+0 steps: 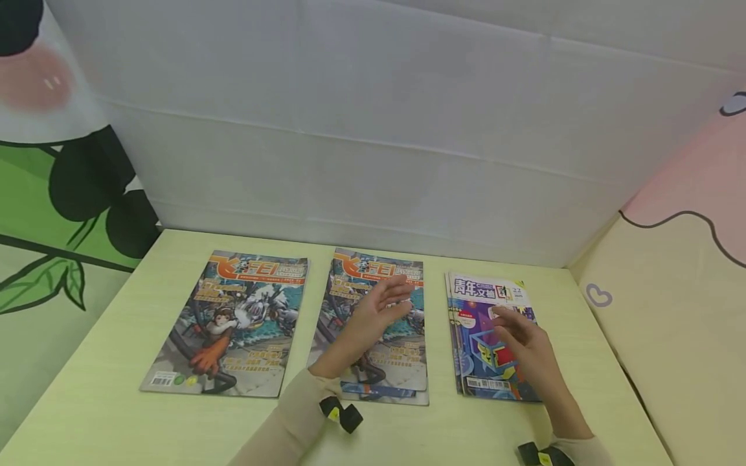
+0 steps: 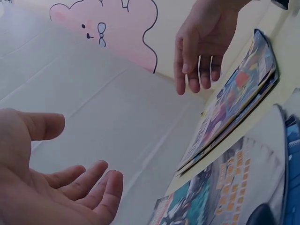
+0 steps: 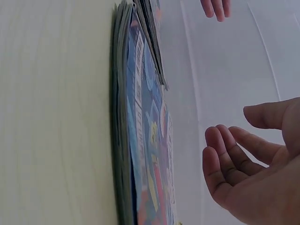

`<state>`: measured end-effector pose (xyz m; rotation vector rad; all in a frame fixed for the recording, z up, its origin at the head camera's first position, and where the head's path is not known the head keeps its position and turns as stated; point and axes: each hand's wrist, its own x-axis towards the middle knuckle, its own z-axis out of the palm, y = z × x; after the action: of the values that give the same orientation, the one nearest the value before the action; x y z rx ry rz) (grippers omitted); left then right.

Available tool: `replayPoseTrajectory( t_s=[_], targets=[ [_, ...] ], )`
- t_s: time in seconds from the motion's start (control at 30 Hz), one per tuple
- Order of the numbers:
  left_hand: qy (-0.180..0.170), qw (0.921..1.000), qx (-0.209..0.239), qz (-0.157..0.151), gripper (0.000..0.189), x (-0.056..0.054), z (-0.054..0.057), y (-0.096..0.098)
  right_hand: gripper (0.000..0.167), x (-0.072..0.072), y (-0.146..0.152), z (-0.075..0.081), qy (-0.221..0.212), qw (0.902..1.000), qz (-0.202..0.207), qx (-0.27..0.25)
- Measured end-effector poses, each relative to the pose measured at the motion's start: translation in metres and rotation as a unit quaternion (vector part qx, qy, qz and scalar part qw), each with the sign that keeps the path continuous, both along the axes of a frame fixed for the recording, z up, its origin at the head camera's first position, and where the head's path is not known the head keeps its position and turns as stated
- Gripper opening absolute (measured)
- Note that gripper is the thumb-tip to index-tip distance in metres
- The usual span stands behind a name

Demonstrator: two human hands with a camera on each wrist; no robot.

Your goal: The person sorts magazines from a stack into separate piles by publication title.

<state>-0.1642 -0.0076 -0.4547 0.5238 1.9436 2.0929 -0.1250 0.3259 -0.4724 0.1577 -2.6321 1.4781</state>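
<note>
Tabletop (image 1: 443, 430), pale yellow, creased white backdrop (image 1: 379, 129) behind, left fingers (image 2: 112, 197) and right fingers (image 3: 215, 168) relaxed over magazines (image 1: 484, 349)

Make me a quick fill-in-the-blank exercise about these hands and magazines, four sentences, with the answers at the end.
1. The left hand and the right hand are both holding ____.
2. In the head view, the ____ hand partly covers the middle FEI magazine stack.
3. In that view, the purple-and-blue magazine stack lies at the ____ end of the row.
4. The pale yellow table bears ____ separate groups of magazines.

Missing words: nothing; left; right; three.
</note>
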Motion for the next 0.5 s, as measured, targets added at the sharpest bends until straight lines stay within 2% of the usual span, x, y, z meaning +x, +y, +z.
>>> replayPoseTrajectory(
  t_s=[0.1, 0.27, 0.4, 0.5],
  targets=[
    [0.019, 0.9979, -0.041, 0.046, 0.055, -0.006, 0.001, -0.014, 0.039, 0.002, -0.008, -0.003, -0.016, 0.9998, -0.002, -0.013],
    [0.030, 0.9856, -0.118, 0.117, 0.050, -0.017, -0.001, -0.036, 0.040, 0.005, -0.023, -0.006, -0.038, 0.9975, 0.004, -0.059],
    [0.011, 0.9768, -0.158, 0.144, 0.048, -0.023, 0.000, -0.052, 0.038, 0.009, -0.037, -0.005, -0.043, 0.9961, 0.015, -0.075],
    [-0.005, 0.9709, -0.181, 0.157, 0.048, -0.027, 0.001, -0.061, 0.040, 0.012, -0.049, -0.004, -0.070, 0.9949, 0.015, -0.071]
  ],
)
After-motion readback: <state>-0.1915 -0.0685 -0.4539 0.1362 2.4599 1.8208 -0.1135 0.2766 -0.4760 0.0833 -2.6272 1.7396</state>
